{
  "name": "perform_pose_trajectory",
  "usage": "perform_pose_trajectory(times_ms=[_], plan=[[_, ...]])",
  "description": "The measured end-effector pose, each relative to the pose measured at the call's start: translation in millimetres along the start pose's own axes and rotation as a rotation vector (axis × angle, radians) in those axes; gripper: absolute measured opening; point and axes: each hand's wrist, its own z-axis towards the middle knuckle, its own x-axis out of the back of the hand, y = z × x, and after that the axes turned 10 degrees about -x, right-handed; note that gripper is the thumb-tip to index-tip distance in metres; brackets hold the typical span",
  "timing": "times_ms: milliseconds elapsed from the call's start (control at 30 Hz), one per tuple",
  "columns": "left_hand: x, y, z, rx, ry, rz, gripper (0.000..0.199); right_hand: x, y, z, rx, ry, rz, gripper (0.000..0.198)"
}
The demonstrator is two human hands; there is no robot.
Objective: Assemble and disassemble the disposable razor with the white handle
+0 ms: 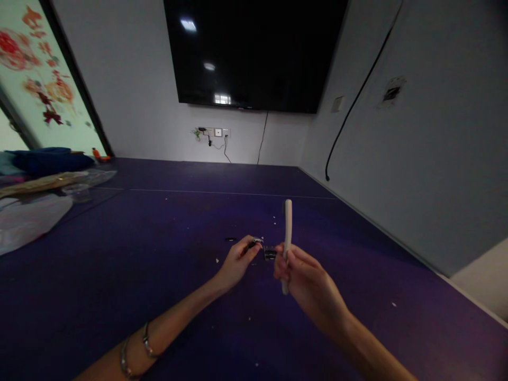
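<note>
In my right hand [304,270] a pale toothbrush [289,225] stands nearly upright, with dark bristles on its left side near the top. My fingers close around its handle, and the lower end sticks out beneath them. My left hand [238,259] pinches a small dark, shiny piece [256,241] between thumb and fingers; its kind is too small to make out. Between the two hands lies a small dark case-like piece [270,253] on the purple surface [190,296]. A thin black piece [230,239] lies just beyond my left hand.
White specks dot the surface. At the left lie a clear plastic bag [35,219] and dark blue cloth [51,160], with a small orange object [100,155] behind. A television [254,53] hangs on the far wall above sockets [216,132]. A black cable [353,106] hangs at the right.
</note>
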Motion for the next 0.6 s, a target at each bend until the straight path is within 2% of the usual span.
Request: perform_pose_trajectory(times_ms=[100,200,267,433,600], plan=[[3.4,-1.3,1.0,-0.088,-0.074,0.012,0.017,22.7,-21.3,11.8,0.14,0.117,-0.452,0.029],[6.8,0.2,0.8,-0.112,-0.129,0.023,0.015,40.9,-34.3,17.8,0.179,0.184,-0.883,0.036],[7.8,1.9,-0.1,-0.113,-0.153,0.034,0.015,47.3,-37.1,20.3,0.213,0.198,-1.083,0.037],[7.3,3.4,-1.4,-0.124,-0.187,0.057,0.015,51.1,-32.0,25.4,0.329,0.168,-1.311,0.038],[9.0,4.0,1.7,-0.132,-0.17,0.086,0.015,66.3,-36.3,30.8,0.264,0.116,-1.331,0.045]])
